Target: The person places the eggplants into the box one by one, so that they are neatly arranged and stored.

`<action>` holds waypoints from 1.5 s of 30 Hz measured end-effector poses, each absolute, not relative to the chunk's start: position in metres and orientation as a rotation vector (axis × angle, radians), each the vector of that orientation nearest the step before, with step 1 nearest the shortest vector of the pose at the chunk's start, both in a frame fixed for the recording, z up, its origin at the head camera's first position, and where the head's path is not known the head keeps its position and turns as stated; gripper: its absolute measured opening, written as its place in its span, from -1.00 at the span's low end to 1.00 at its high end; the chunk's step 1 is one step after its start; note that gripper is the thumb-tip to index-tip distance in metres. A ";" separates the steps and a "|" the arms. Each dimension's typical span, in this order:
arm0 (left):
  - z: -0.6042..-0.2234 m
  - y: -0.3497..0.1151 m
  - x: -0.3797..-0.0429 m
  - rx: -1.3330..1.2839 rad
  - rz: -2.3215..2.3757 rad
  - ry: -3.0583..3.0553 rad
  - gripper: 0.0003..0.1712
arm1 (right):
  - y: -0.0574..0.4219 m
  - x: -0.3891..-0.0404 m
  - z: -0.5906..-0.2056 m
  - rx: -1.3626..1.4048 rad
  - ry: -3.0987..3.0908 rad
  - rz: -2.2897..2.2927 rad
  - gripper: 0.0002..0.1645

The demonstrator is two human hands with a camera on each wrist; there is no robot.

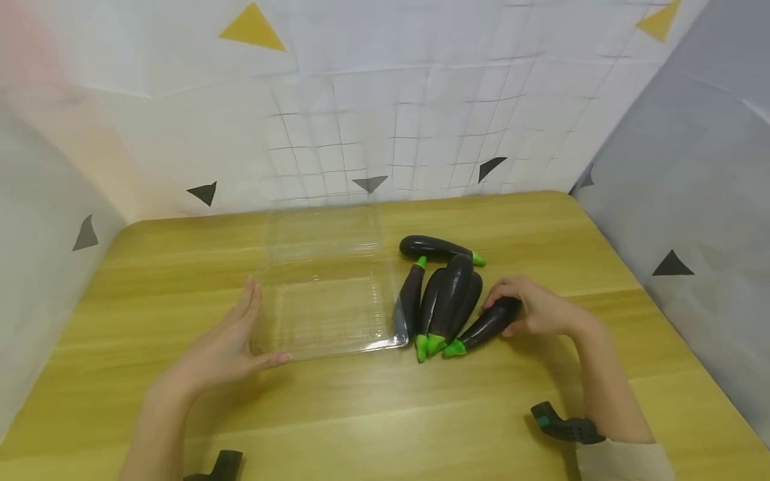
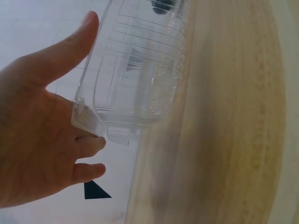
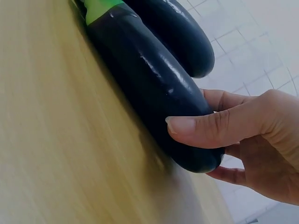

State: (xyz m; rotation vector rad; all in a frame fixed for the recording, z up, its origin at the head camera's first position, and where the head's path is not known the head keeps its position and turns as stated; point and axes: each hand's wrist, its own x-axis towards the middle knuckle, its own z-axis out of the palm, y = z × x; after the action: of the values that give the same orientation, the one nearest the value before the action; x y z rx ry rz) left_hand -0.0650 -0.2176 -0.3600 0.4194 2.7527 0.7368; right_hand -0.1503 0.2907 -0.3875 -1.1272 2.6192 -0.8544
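A clear plastic clamshell box (image 1: 361,349) lies on the table with its lid (image 1: 325,227) folded back toward the wall. My left hand (image 1: 225,351) is at its near left corner, fingers extended along the left side and thumb by the front rim. In the left wrist view, the thumb (image 2: 70,53) lies against the rim. My right hand (image 1: 544,310) grips the rounded end of a dark eggplant (image 1: 488,326) between thumb and fingers. Its green stem end points toward the front left, close over the table in the right wrist view.
Several more eggplants (image 1: 452,287) lie bunched between the box and my right hand. One eggplant (image 1: 411,299) is right at the box's right side, and another eggplant (image 1: 433,246) lies crosswise behind. White papered walls (image 1: 421,133) enclose the wooden table (image 1: 373,421).
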 end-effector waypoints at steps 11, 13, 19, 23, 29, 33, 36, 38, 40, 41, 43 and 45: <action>-0.360 -0.215 -0.071 0.436 0.744 2.730 0.46 | 0.308 -0.134 -0.364 -0.877 2.547 -0.824 -0.44; -0.359 -0.215 -0.070 0.423 0.755 2.723 0.45 | 0.307 -0.132 -0.359 -0.850 2.548 -0.851 -0.45; -0.356 -0.215 -0.068 0.414 0.761 2.719 0.45 | 0.300 -0.129 -0.348 -0.865 2.583 -0.964 -0.46; -0.357 -0.216 -0.067 0.420 0.742 2.731 0.45 | 0.291 -0.128 -0.343 -0.944 2.639 -1.044 -0.48; -0.356 -0.216 -0.066 0.421 0.760 2.724 0.45 | 0.283 -0.126 -0.338 -1.019 2.831 -1.118 -0.39; -0.356 -0.216 -0.065 0.431 0.773 2.729 0.45 | 0.275 -0.124 -0.333 -1.034 2.954 -1.114 -0.38; -0.357 -0.217 -0.065 0.432 0.770 2.734 0.45 | 0.266 -0.122 -0.331 -1.021 3.044 -1.093 -0.41; -0.358 -0.217 -0.065 0.424 0.760 2.735 0.45 | 0.259 -0.121 -0.330 -1.028 3.086 -1.080 -0.43; -0.359 -0.217 -0.066 0.422 0.756 2.734 0.45 | 0.253 -0.121 -0.330 -1.058 3.107 -1.065 -0.44; -0.359 -0.218 -0.066 0.420 0.758 2.732 0.45 | 0.249 -0.121 -0.330 -1.080 3.111 -1.063 -0.44; -0.359 -0.218 -0.066 0.420 0.758 2.728 0.45 | 0.243 -0.121 -0.330 -1.115 3.105 -1.073 -0.45; -0.359 -0.218 -0.066 0.426 0.765 2.724 0.45 | 0.237 -0.123 -0.329 -1.141 3.113 -1.069 -0.45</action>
State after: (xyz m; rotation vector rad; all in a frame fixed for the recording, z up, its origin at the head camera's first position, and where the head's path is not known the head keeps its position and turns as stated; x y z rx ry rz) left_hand -0.0663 -0.2177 -0.3587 0.4257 2.7243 0.7646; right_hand -0.1226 0.2368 -0.3285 -1.1411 3.1134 -1.0687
